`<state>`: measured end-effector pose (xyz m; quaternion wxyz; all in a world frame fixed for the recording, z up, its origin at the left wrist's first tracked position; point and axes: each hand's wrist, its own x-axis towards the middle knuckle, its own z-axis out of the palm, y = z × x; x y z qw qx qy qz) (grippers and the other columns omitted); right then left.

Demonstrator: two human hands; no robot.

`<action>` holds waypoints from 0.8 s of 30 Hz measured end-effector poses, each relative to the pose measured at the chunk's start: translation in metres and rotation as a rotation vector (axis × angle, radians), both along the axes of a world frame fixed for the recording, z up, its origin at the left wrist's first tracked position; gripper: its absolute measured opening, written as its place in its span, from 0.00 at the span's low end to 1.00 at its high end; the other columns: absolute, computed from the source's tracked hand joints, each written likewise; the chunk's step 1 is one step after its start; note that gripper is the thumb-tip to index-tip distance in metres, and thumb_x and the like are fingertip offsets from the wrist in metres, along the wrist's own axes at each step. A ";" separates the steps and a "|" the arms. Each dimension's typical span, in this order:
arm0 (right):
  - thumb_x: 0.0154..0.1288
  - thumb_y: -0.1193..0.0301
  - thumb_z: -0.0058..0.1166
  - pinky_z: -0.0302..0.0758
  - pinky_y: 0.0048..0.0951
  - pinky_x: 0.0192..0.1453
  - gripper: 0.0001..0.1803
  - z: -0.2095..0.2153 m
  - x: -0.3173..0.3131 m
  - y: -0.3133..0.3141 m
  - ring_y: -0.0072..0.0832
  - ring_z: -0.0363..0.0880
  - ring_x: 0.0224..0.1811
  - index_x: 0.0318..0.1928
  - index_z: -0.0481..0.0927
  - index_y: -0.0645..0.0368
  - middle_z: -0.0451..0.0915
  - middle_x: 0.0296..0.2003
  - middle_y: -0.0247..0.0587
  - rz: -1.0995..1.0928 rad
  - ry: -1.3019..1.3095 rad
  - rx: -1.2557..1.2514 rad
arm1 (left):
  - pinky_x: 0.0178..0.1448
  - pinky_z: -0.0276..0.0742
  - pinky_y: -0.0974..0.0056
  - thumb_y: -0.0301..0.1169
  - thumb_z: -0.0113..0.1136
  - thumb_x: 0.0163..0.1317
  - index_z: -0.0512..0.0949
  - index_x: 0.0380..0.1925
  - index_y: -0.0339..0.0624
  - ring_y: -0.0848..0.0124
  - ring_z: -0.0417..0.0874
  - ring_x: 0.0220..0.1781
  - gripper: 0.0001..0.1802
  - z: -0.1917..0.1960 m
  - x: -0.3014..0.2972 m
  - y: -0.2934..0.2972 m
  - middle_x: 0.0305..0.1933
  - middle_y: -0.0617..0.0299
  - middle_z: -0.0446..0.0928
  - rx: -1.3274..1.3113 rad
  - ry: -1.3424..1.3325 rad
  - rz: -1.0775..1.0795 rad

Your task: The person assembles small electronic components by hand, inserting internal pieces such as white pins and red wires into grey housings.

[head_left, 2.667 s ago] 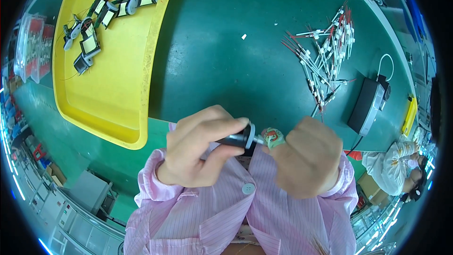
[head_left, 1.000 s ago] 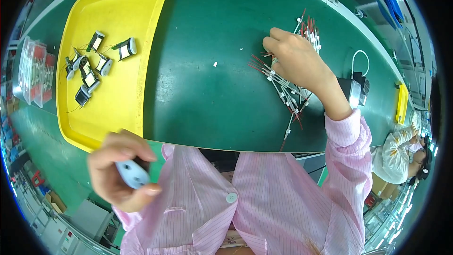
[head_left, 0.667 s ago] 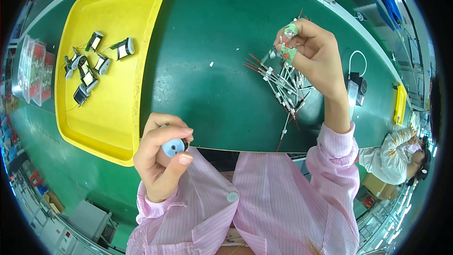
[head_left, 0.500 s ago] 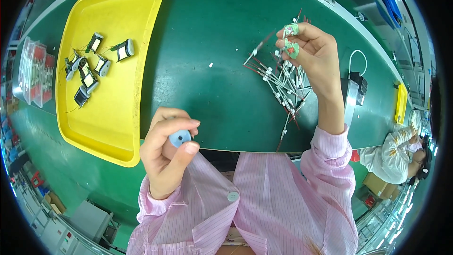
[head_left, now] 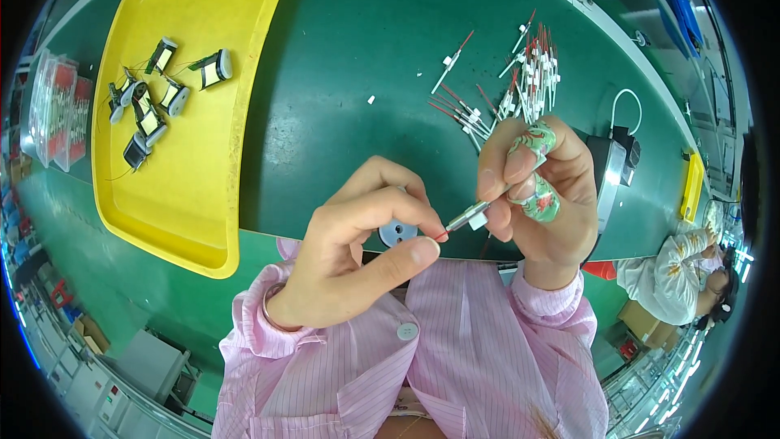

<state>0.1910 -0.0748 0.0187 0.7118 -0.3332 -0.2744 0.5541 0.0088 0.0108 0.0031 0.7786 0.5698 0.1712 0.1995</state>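
My left hand curls around a light blue round part with small holes in its face. Between the fingertips of my right hand, two of which wear green patterned coverings, is a thin wire lead with a silvery body and a small white tag. Its red end reaches the thumb and forefinger of my left hand; whether they grip it I cannot tell. Beyond my right hand lies a loose pile of similar leads with red ends and white tags.
A yellow tray on the left holds several black-and-white parts with blue-grey ends. Clear plastic boxes stand beyond it. To the right sits a grey device with a white cable. Another person sits at far right.
My right hand has come down from the pile toward me with a lead. My left hand has moved right with the blue part, and the two hands now meet at the lead.
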 end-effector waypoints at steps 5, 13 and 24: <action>0.60 0.80 0.58 0.75 0.20 0.26 0.10 0.009 -0.010 -0.008 0.23 0.79 0.27 0.42 0.76 0.66 0.79 0.36 0.52 -0.095 -0.101 -0.100 | 0.38 0.68 0.70 0.19 0.62 0.54 0.81 0.31 0.35 0.72 0.74 0.35 0.04 0.003 -0.004 -0.002 0.39 0.56 0.71 0.312 0.030 0.122; 0.44 0.83 0.63 0.60 0.18 0.21 0.12 0.006 -0.023 -0.017 0.17 0.71 0.24 0.34 0.81 0.64 0.79 0.32 0.38 0.035 -0.677 -0.147 | 0.31 0.68 0.70 0.18 0.63 0.52 0.80 0.31 0.35 0.71 0.74 0.33 0.06 0.011 -0.010 -0.007 0.40 0.54 0.70 0.439 0.065 0.165; 0.52 0.83 0.63 0.76 0.26 0.37 0.12 -0.010 -0.034 -0.023 0.28 0.79 0.35 0.38 0.78 0.64 0.79 0.36 0.50 -0.195 -0.266 -0.097 | 0.39 0.74 0.64 0.20 0.68 0.49 0.72 0.53 0.30 0.61 0.77 0.39 0.28 -0.001 -0.020 -0.009 0.45 0.49 0.73 0.579 0.004 0.221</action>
